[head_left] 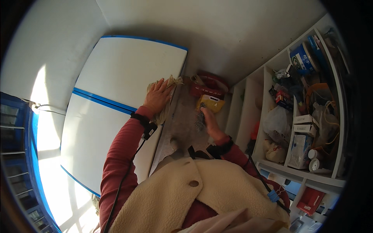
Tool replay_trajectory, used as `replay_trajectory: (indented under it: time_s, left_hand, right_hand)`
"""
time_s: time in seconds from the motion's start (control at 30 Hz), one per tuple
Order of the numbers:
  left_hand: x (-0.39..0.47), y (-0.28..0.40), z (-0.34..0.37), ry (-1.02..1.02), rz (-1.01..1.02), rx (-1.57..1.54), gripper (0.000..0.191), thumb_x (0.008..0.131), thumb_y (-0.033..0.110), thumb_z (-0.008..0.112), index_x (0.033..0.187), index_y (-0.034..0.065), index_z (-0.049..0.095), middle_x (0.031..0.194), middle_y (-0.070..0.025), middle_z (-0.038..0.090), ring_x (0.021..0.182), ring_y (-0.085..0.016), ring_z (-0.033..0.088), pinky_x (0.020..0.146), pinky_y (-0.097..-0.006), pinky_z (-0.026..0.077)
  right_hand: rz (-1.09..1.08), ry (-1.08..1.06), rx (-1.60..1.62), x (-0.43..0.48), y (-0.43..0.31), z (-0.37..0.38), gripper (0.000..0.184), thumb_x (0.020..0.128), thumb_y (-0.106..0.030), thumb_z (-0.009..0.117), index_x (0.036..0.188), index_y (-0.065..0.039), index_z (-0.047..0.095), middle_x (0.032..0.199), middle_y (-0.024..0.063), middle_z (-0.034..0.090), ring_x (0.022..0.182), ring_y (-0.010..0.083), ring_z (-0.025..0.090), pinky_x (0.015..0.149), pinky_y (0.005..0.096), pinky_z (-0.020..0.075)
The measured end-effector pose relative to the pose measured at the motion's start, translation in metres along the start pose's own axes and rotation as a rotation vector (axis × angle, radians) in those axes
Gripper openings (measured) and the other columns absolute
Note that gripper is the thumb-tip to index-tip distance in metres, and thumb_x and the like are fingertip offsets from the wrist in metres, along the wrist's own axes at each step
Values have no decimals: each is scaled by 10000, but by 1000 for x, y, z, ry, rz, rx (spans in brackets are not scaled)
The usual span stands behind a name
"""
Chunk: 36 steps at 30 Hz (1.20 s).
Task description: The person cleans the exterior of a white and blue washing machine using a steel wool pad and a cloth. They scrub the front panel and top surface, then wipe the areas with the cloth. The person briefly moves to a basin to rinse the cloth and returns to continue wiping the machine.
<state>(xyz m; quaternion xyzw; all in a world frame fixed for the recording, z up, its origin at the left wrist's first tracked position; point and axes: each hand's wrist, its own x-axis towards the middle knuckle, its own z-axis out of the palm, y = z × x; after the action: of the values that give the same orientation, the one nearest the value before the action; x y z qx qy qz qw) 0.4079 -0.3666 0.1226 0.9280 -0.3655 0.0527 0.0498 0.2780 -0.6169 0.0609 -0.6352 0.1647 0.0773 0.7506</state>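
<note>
My left hand [158, 97] lies flat, fingers spread, on a crumpled tan cloth [162, 116] at the edge of a white lid with blue trim [131, 62]. A second white panel [107, 134] adjoins it nearer to me. My right hand [210, 121] is closed around a grey metal scouring pad [200, 121], held above the floor to the right of the white panels. Beyond it stands a yellow package [214, 103] with a handle hole, in front of a red container [208, 84].
At right, white shelving [265, 116] holds plastic bags [275, 122], boxes [304, 123] and a blue tub [303, 61]. A blue-framed window [32, 139] lies at left. Black cables run along both my sleeves. Walls enclose the far side.
</note>
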Motion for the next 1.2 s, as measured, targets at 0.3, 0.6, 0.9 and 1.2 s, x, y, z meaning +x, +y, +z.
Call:
replay_trajectory:
  time_s: [0.3,0.6,0.9,1.2]
  left_hand:
    - [99,-28,20,-31,-87,-47,489,948,344,436,1410,193,381,1487,-80,296,1403,-288,202,1111,-488,211]
    - [178,-54,26,-77,-100,-80,496,942,345,441,1417,222,370,1502,-77,277,1407,-285,196,1131,-473,174]
    - [173,-143,10,-62,-352,8,445,963,284,389,1402,211,402,1492,-82,296,1403,-285,206,1128,-477,161]
    - [156,-289,12,-26,-875,42,474,964,392,354,1415,247,377,1496,-59,306,1403,-293,211,1124,-503,158]
  right_hand:
    - [-62,43,147,101,-39,28,314,913,-351,449,965,-53,534,810,90,603,712,178,585,650,320,487]
    - [-468,95,76,225,-136,53,333,957,-244,303,1014,-22,545,960,86,609,940,203,535,891,335,397]
    - [-578,-7,-187,285,-144,87,371,960,-275,307,1026,-12,561,963,121,601,910,234,545,862,351,414]
    - [-606,-1,-296,309,-142,97,430,944,-361,360,1041,-2,576,955,184,613,881,329,578,803,391,439]
